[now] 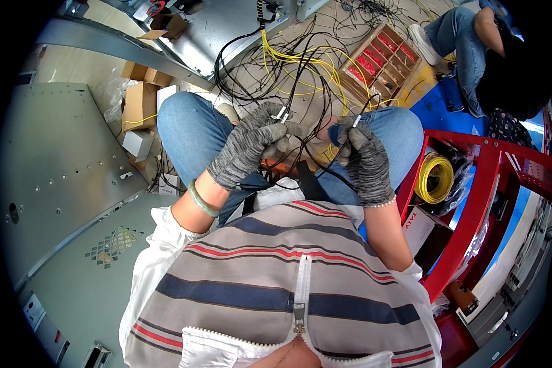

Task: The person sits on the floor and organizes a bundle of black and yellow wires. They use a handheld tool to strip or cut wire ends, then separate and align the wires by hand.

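My left hand (pixel 246 146), in a grey knit glove, is closed in a pinch on black cables with white sleeves (pixel 281 114) on their ends. To its right, my right hand (pixel 370 162), gloved alike, pinches another black cable end with a white sleeve (pixel 357 121). Both hands are above my lap, between my knees. Black cables (pixel 222 69) and yellow cables (pixel 288 57) run from a bundle at the top toward my hands. Some cable loops hang between the hands, and the fingers hide exactly how many ends each holds.
A divided wooden box (pixel 351 60) with small red parts sits ahead on the right. The red metal rack (pixel 446 245) at right holds a yellow cable coil (pixel 434 178). Cardboard boxes (pixel 140 105) and a grey metal panel (pixel 61 153) are at left. Another person (pixel 466 49) crouches at the upper right.
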The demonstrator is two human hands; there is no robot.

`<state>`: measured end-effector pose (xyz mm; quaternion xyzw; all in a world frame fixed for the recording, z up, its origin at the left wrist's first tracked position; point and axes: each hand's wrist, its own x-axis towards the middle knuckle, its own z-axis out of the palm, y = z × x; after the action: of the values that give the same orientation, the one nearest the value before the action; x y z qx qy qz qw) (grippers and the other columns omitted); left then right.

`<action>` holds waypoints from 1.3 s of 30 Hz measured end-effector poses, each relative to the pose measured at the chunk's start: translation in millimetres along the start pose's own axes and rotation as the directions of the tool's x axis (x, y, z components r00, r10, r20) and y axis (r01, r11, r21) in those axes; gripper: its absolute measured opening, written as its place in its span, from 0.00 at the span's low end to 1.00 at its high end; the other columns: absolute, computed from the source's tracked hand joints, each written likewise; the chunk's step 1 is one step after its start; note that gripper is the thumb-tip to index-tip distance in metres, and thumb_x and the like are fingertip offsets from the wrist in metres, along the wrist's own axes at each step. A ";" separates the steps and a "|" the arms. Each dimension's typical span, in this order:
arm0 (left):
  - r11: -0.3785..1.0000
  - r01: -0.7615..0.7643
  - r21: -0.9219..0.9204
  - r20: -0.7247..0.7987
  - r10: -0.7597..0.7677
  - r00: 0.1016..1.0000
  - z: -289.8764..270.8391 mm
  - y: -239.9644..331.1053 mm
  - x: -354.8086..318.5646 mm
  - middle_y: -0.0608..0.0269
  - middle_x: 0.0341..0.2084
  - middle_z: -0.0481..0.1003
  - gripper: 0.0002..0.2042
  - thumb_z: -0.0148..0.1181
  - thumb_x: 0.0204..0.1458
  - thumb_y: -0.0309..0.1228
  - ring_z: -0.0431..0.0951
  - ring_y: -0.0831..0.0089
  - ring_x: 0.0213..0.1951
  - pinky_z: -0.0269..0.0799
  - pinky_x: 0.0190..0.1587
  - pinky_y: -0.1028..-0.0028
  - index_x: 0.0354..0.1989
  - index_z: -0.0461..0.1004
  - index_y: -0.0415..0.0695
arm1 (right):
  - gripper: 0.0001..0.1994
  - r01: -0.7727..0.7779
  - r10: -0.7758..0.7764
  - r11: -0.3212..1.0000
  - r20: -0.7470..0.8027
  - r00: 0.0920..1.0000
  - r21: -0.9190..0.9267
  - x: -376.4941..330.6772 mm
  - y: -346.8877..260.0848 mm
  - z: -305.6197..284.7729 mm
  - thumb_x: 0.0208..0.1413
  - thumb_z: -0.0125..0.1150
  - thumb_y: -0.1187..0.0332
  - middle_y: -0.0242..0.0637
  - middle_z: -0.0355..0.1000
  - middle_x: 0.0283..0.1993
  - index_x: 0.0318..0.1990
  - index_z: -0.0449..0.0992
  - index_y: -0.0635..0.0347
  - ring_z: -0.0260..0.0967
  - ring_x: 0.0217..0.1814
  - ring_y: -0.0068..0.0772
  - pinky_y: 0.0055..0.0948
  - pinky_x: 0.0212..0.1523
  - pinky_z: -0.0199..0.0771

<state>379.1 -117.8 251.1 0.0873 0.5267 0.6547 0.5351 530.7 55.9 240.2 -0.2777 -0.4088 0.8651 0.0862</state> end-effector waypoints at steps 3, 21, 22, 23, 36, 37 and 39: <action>1.000 -0.013 -0.021 0.010 0.013 1.000 -2.2 -2.0 1.2 0.56 0.35 0.73 0.17 0.50 0.49 0.29 0.68 0.88 0.23 0.55 0.15 0.91 0.48 0.61 0.42 | 0.14 -0.019 0.019 1.000 -0.008 1.000 -0.018 0.2 0.6 -1.5 0.53 0.52 0.65 0.29 0.67 0.29 0.45 0.68 0.62 0.62 0.23 0.16 0.17 0.19 0.60; 0.999 -0.040 0.003 -0.050 0.040 0.998 -1.7 -1.0 2.9 0.68 0.21 0.69 0.10 0.50 0.48 0.27 0.60 0.88 0.15 0.52 0.15 0.89 0.39 0.68 0.40 | 0.14 0.010 -0.011 1.000 -0.022 1.000 -0.014 2.3 -1.2 1.3 0.54 0.50 0.64 0.28 0.67 0.28 0.44 0.68 0.63 0.61 0.23 0.15 0.15 0.20 0.60; 0.999 -0.049 -0.001 -0.061 0.049 0.997 -3.5 -2.3 3.0 0.67 0.22 0.69 0.10 0.50 0.48 0.27 0.61 0.88 0.17 0.53 0.16 0.90 0.39 0.68 0.40 | 0.14 0.023 -0.024 1.000 -0.035 0.999 -0.012 1.9 -3.2 2.2 0.54 0.50 0.65 0.28 0.67 0.27 0.45 0.68 0.63 0.61 0.22 0.14 0.14 0.20 0.61; 0.998 -0.061 -0.003 -0.076 0.061 0.995 -5.7 -4.2 3.2 0.67 0.24 0.70 0.10 0.50 0.48 0.27 0.62 0.88 0.19 0.54 0.16 0.90 0.39 0.68 0.40 | 0.14 0.018 -0.018 1.000 -0.045 0.999 -0.015 2.0 -2.8 -7.6 0.53 0.51 0.64 0.29 0.67 0.28 0.44 0.67 0.63 0.61 0.22 0.15 0.14 0.21 0.61; 0.947 -0.045 0.319 -0.039 0.060 0.997 -58.9 35.0 -6.8 0.65 0.28 0.73 0.15 0.51 0.49 0.29 0.68 0.86 0.23 0.64 0.20 0.87 0.45 0.64 0.40 | 0.08 0.172 -0.053 0.769 -0.207 0.977 0.616 -31.3 -73.1 -73.4 0.57 0.43 0.68 0.32 0.65 0.28 0.37 0.66 0.62 0.59 0.22 0.20 0.11 0.16 0.60; 0.893 -0.021 0.450 -0.025 0.036 0.999 -56.3 48.8 -9.3 0.65 0.27 0.73 0.17 0.52 0.48 0.28 0.68 0.85 0.23 0.63 0.21 0.87 0.47 0.64 0.40 | 0.08 0.161 -0.047 0.772 -0.198 0.979 0.614 -32.1 -72.6 -72.8 0.57 0.42 0.68 0.32 0.65 0.27 0.37 0.66 0.62 0.59 0.22 0.20 0.11 0.16 0.61; 0.793 -0.035 0.608 0.040 0.013 0.999 -60.2 56.3 -9.9 0.66 0.24 0.72 0.14 0.55 0.47 0.29 0.69 0.81 0.26 0.66 0.29 0.81 0.42 0.68 0.40 | 0.09 0.144 -0.042 0.778 -0.178 0.983 0.612 -33.1 -71.7 -70.8 0.58 0.41 0.68 0.32 0.64 0.27 0.38 0.66 0.62 0.59 0.22 0.20 0.12 0.16 0.61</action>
<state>308.1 -154.4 273.7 0.2722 0.6989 0.4560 0.4791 591.7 136.8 271.6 -0.2792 -0.1060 0.9218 0.2472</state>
